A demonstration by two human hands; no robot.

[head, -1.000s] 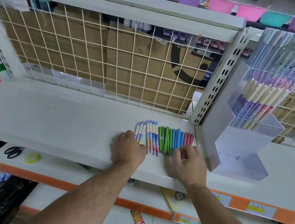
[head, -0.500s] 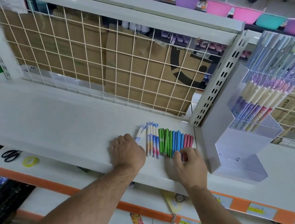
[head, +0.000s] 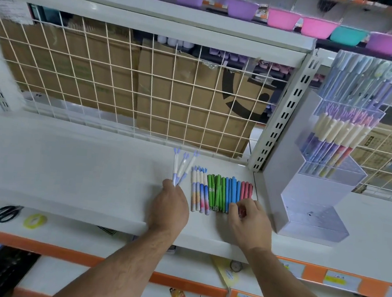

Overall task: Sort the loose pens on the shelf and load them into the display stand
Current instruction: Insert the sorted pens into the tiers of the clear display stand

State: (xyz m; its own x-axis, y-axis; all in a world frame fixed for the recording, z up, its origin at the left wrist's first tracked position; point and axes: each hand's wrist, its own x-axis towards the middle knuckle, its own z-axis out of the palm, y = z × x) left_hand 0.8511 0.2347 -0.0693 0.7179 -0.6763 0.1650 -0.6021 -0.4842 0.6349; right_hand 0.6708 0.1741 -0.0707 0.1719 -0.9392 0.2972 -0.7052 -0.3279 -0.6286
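Note:
My left hand (head: 170,205) pinches three white-and-lilac pens (head: 181,167) by their lower ends, and they fan upward above the white shelf (head: 72,162). Beside them a sorted row lies flat: pastel gradient pens (head: 199,192), green pens (head: 216,192), blue pens (head: 232,193) and red pens (head: 247,190). My right hand (head: 249,219) rests with curled fingers on the lower ends of the red pens. The clear tiered display stand (head: 312,204) stands to the right, its upper tiers filled with pens, its bottom tier bare.
A wire grid panel (head: 125,84) with cardboard behind backs the shelf. A slotted upright post (head: 284,113) rises left of the stand. Coloured bowls (head: 317,26) line the top shelf. Scissors (head: 7,213) and a yellow tape roll (head: 35,220) lie on the lower shelf.
My left hand has lifted three white-and-lilac pens off the left end of the row and raised them. My right hand stays at the red pens.

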